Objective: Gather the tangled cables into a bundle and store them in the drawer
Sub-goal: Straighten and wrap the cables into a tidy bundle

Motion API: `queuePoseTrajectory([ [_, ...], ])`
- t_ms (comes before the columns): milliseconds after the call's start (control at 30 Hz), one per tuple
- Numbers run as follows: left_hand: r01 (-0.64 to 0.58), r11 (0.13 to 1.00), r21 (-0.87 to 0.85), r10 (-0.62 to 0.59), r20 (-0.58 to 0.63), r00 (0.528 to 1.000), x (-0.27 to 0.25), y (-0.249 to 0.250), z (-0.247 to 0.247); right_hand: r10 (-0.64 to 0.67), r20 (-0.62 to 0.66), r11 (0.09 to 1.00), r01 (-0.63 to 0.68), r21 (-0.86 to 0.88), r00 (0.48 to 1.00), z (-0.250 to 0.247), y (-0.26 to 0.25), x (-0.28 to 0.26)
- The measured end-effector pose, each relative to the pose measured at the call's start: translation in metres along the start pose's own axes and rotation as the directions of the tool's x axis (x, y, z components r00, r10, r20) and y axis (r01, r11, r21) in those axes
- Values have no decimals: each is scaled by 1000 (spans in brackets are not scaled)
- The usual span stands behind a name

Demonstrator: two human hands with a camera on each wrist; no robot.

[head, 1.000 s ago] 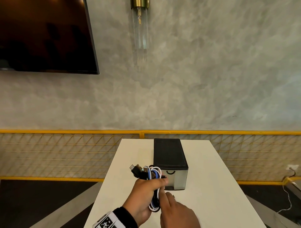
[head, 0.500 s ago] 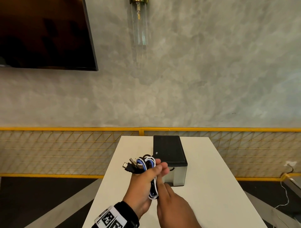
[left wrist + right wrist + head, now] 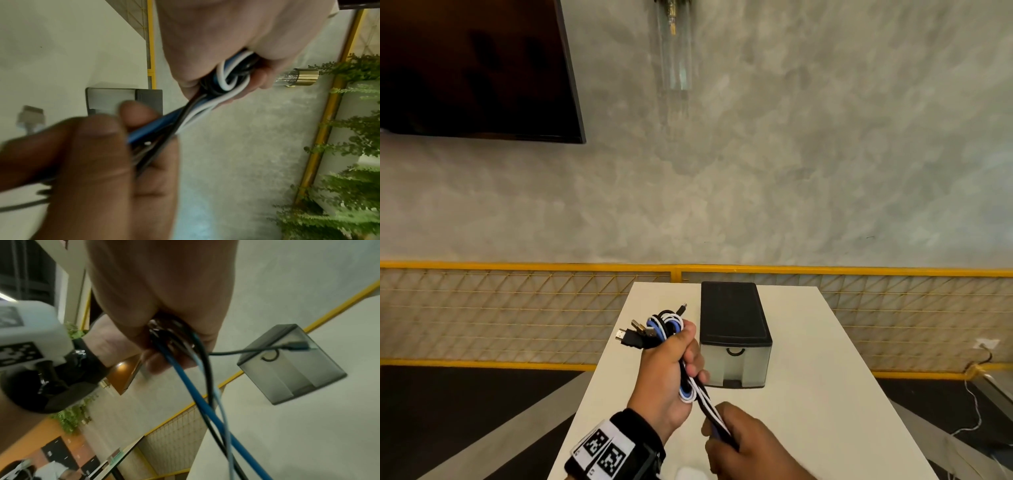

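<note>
A bundle of black, white and blue cables point(image 3: 666, 325) is held above the white table point(image 3: 825, 394). My left hand point(image 3: 671, 370) grips its looped middle, with plugs sticking out to the upper left. My right hand point(image 3: 743, 442) holds the loose strands point(image 3: 710, 409) that run down and right from the left fist. In the left wrist view the strands point(image 3: 191, 116) are stretched between both hands. In the right wrist view blue and black cables point(image 3: 197, 386) trail from my right hand's fingers. The small drawer box point(image 3: 734, 332), black on top with a translucent front, stands shut just beyond the hands.
A yellow railing with mesh point(image 3: 517, 308) runs behind the table. A dark screen point(image 3: 472, 68) and a glass wall lamp point(image 3: 674, 44) hang on the grey wall. A white cable point(image 3: 976, 407) trails on the floor at the right.
My left hand lifted and tilted the bundle. My right hand slid down from the left fist and now holds the loose strands, pulling them taut toward me.
</note>
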State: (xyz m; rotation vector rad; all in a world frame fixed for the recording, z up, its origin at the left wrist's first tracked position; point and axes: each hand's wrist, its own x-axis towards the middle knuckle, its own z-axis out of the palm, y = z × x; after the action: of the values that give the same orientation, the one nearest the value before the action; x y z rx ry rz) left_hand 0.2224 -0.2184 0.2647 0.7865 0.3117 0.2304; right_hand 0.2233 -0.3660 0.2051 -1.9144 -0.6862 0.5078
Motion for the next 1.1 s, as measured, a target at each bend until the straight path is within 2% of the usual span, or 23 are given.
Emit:
queuePoseTrajectory([
  [100,38,999,17,-39,43,998,0,3,-1,25,90,999,-29,40,996,-4,3,1],
  [233,163,970,178,-193,162,968,-4,9,-7,28,240,995,-5,-96,970,-16,6,4],
  [300,232,925,301,-304,218,927,-7,15,-13,42,274,971,24,-236,961,-26,9,4],
  [433,319,782,535,-519,277,809,-17,17,-28,16,268,874,117,-472,963,-50,4,13],
  [500,319,747,583,-549,272,790,-17,16,-32,-25,246,792,169,-587,969,-58,-8,19],
  [600,319,711,627,-555,221,802,-13,13,-34,-86,212,638,217,-739,973,-66,-26,25],
  [667,278,694,664,-520,194,832,-13,7,-35,-122,182,606,218,-765,976,-69,-34,28],
  [733,213,675,706,-457,174,872,-16,-2,-34,-134,117,620,175,-765,984,-68,-37,30],
  [833,138,666,733,-365,160,917,-18,-16,-32,-82,32,666,79,-742,996,-63,-35,33],
  [1000,-9,550,835,-280,195,940,-15,-26,-27,-25,20,694,32,-719,999,-57,-31,34],
  [1100,-12,536,844,-219,152,964,-12,-26,-27,-40,10,715,36,-698,999,-56,-34,36],
])
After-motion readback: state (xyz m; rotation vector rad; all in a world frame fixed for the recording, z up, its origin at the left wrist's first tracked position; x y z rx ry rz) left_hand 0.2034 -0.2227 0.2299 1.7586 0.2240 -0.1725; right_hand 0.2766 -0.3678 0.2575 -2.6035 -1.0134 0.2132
